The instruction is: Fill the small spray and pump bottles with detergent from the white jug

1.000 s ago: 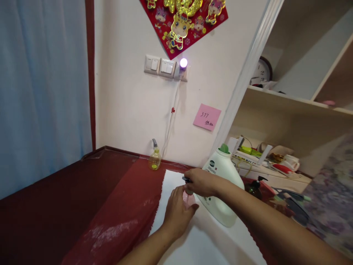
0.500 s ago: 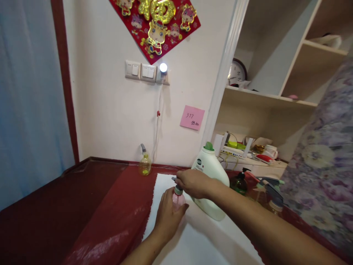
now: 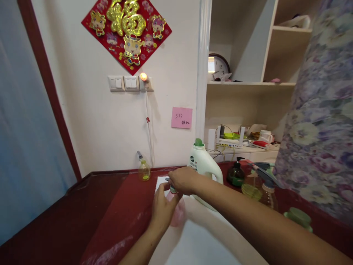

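Far left, blue curtain beside dark-red table. Next, yellow bottle upright on table near wall, grey top tipped up and leftward, well apart from both hands. Then left hand: fingers and thumb wrapped around neck and shoulder of pink bottle, clamped, spread only as wide as bottle there. Pink bottle roughly upright over white sheet, below right hand; contact of base with sheet: cannot tell. Right hand reaching in from right, over bottle top, fingers bunched together on spray head, grey tip poking out leftward; rest of head covered, exact fingertip placement not visible. Behind right wrist, pale green jug, upright, green piece at mouth. Farther right, dark pump bottle, then spray bottles, partly overlapping. Past right forearm, green jar; far right, floral curtain.
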Tool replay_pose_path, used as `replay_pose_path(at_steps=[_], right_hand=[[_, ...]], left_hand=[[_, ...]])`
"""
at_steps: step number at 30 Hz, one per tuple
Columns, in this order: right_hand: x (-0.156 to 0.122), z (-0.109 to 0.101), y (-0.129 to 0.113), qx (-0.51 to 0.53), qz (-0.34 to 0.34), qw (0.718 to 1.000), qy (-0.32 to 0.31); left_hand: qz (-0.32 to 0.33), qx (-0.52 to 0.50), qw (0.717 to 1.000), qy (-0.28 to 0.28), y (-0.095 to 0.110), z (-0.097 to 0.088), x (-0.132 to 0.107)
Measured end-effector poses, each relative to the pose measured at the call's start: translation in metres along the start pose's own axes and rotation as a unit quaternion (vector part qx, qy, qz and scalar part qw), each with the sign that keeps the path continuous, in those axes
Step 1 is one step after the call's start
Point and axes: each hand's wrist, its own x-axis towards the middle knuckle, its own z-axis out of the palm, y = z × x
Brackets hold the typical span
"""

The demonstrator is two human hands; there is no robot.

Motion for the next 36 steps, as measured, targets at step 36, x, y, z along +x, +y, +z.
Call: replay_pose_path(at_steps=[36], right_hand=[[-0.005,0.002,0.005,0.008,-0.030,0.999,0.026]], left_hand=[[0.011,-0.054,0.998,-0.041,0.006,-0.006,0.015]])
